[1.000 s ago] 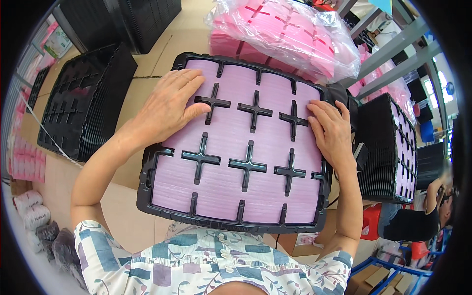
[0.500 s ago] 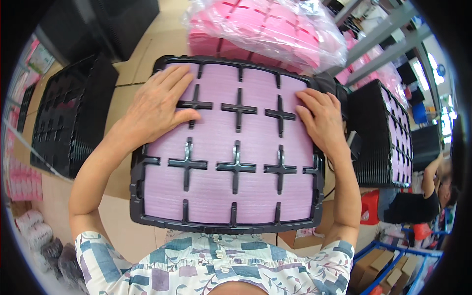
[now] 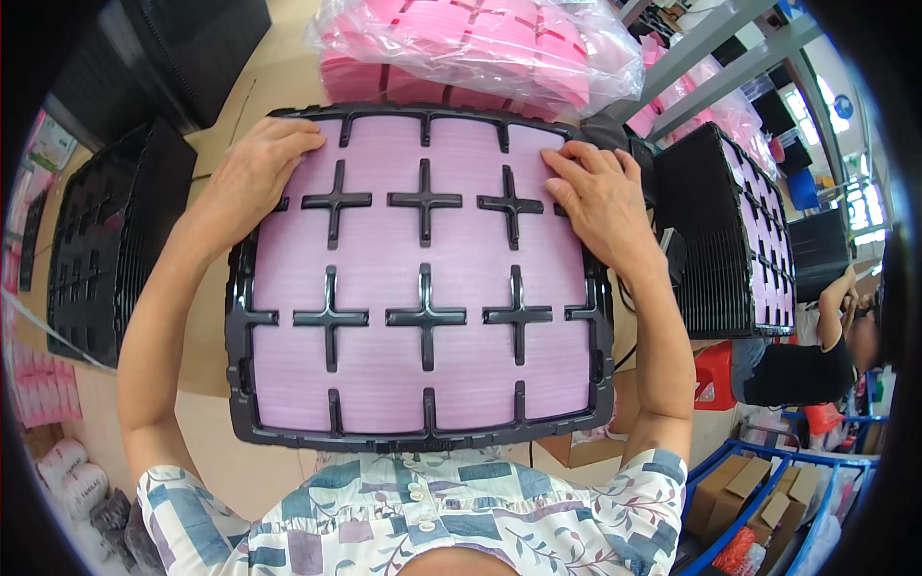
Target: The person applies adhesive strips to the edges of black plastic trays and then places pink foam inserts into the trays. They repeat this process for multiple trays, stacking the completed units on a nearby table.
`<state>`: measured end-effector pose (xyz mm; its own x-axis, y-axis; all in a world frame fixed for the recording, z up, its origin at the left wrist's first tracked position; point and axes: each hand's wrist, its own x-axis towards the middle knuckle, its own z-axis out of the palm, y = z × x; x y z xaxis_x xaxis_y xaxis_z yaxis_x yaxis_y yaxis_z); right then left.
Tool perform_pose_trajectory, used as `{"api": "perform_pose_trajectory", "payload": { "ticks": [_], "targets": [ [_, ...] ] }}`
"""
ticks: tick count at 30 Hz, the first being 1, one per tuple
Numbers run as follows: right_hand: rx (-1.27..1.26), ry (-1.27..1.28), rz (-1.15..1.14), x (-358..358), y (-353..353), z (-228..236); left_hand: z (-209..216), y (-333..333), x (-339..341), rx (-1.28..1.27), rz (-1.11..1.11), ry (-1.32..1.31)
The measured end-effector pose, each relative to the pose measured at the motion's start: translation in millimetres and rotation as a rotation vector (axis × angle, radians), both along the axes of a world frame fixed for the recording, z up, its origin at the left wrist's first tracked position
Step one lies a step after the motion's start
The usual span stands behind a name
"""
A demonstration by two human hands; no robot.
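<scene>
A wide black plastic tray [image 3: 423, 444] lies before me, with a lilac foam sheet [image 3: 423, 370] in it. Black cross-shaped ridges [image 3: 424, 201] of the tray stand up through slots in the sheet. At the far left corner, my left hand [image 3: 254, 178] rests with bent fingers, its tips on the sheet's edge and its thumb partly hidden. My right hand [image 3: 605, 197] is at the sheet's far right edge. Its fingertips touch the foam, the thumb apart from the fingers. Neither hand shows a grip around anything.
Pink foam sheets [image 3: 451, 48] in clear plastic lie behind the tray. Stacks of black trays stand left [image 3: 115, 250] and right [image 3: 706, 230], the right one topped with lilac foam. Farther right are a person in a black shirt [image 3: 797, 370] and a blue rack [image 3: 715, 485] with cartons.
My left hand has slid outward to the tray's far left corner, its thumb leaving the middle of the foam. My right hand stays at the right edge. The whole view has shifted slightly.
</scene>
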<state>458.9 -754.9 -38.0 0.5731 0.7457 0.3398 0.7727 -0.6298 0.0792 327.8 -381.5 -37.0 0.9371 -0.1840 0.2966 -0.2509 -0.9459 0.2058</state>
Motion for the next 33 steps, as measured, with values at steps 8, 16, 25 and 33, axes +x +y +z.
{"api": "perform_pose_trajectory", "payload": {
  "ticks": [8,16,25,33],
  "targets": [
    [0.021,-0.109,-0.029,18,1,-9,-12,27,6,0.251,-0.132,-0.221],
    [-0.064,-0.060,0.070,16,-19,-1,-13,31,-39,0.206,-0.047,-0.233],
    [0.211,0.241,0.260,-103,-58,26,12,-10,-154,-0.040,-0.217,-0.073],
    [0.018,0.210,0.185,-173,-95,4,-3,-40,-223,0.044,-0.151,0.012]
  ]
}}
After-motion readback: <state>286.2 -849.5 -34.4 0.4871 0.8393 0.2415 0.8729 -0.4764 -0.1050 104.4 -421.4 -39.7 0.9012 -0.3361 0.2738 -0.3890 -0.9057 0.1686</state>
